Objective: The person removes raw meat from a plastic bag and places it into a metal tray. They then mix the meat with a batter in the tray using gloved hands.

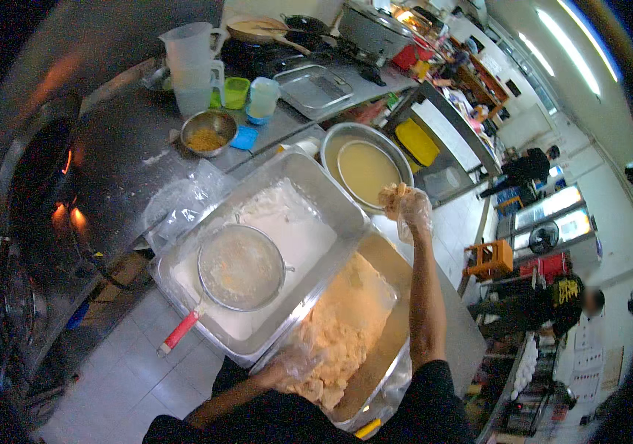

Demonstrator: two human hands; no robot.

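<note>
My right hand (416,213), in a clear plastic glove, grips a clump of coated food pieces (392,201) by the near rim of a round metal basin (349,130). Cloudy yellowish liquid (369,172) fills that basin, with a round rim visible inside. My left hand (299,361), gloved too, is blurred at the near left side of a deep metal tray (391,366). Orange-tan coated pieces (344,338) and loose powder lie in this tray. Beside it, a second metal tray (344,194) holds white flour (305,233) and a round mesh sieve (241,266) with a red handle (180,330).
On the steel counter stand stacked plastic measuring jugs (188,66), a metal bowl of yellowish crumbs (209,133) and a wire-rack tray (316,89). A plastic bag (188,200) lies against the flour tray. Flames (75,216) burn at left. Two people (549,305) are at right.
</note>
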